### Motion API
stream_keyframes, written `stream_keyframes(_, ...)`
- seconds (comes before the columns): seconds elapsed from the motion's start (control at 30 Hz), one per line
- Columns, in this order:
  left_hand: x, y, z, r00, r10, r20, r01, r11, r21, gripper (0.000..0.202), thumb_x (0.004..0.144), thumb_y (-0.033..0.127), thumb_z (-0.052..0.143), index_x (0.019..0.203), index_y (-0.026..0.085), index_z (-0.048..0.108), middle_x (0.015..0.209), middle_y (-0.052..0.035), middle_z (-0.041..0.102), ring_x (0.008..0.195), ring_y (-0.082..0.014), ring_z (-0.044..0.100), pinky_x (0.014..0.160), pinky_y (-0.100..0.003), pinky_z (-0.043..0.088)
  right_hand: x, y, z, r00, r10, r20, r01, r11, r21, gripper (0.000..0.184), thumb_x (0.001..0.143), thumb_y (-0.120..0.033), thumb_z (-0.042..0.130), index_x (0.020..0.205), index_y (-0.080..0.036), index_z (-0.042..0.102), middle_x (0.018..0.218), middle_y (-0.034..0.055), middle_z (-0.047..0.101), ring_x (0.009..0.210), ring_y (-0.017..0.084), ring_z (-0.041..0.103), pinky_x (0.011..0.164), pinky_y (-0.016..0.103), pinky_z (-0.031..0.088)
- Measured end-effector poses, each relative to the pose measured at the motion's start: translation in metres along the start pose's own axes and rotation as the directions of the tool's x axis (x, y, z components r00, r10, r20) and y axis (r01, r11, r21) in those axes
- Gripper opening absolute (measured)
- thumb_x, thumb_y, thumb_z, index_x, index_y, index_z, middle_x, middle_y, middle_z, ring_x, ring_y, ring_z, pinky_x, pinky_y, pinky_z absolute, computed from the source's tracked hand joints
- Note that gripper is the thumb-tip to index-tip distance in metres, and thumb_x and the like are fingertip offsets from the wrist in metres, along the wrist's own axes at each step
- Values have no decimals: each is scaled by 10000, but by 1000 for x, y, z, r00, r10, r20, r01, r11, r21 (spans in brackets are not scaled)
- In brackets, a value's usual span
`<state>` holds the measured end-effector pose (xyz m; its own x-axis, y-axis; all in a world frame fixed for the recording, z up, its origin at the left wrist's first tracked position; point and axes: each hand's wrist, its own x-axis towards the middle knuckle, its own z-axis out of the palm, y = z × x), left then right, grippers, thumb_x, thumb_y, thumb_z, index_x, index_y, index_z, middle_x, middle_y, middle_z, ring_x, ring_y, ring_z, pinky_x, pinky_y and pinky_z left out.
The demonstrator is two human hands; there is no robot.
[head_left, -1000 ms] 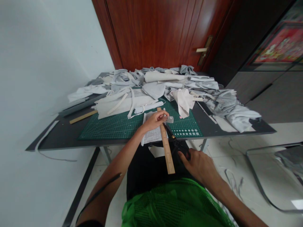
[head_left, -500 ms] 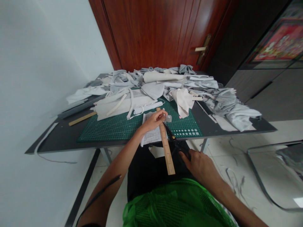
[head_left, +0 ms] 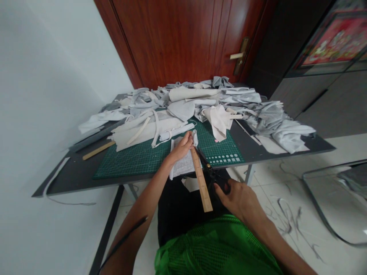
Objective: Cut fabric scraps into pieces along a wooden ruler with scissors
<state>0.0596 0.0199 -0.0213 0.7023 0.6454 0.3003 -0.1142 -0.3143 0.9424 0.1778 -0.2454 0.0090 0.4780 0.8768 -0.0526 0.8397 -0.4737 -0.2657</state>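
Note:
My left hand (head_left: 180, 148) pinches a small pale fabric piece (head_left: 195, 137) at the far end of a wooden ruler (head_left: 200, 178), over a white patterned cloth (head_left: 181, 165) on the green cutting mat (head_left: 134, 158). The ruler runs from my left hand toward my body, past the table's front edge. My right hand (head_left: 239, 198) is closed around the handles of black scissors (head_left: 210, 172), whose blades point up along the ruler's right side toward the fabric piece.
A heap of grey and white fabric scraps (head_left: 200, 107) covers the back of the dark table (head_left: 74, 173). A second wooden stick (head_left: 98, 150) lies at left. A red-brown door (head_left: 183, 38) stands behind. A glass table edge (head_left: 329, 206) is at right; scraps litter the floor.
My left hand has lifted the small fabric piece upright at the ruler's end. The view shifted slightly; my right hand stays on the scissors.

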Motion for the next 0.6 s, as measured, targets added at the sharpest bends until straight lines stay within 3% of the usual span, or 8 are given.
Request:
stream_keyframes(0.33,0,1,-1,999,-31,17,32,998,-49,420,981,634,557,1016,216,555,801,35,424,650,-106,388,610,-232,393,3,-17,-5,989,-70,-131,58,994,-91,390,990,-495,553,787,-174,641,730,135,722,711,283,727,619,339,462)
stream_keyframes(0.6,1,-4,-2,998,-57,2,57,998,-33,414,1006,629,506,1073,230,594,815,21,435,667,-123,383,601,-235,393,0,-7,-2,983,-70,-168,67,997,-26,404,996,-477,514,745,-185,636,649,117,682,628,263,692,573,340,431)
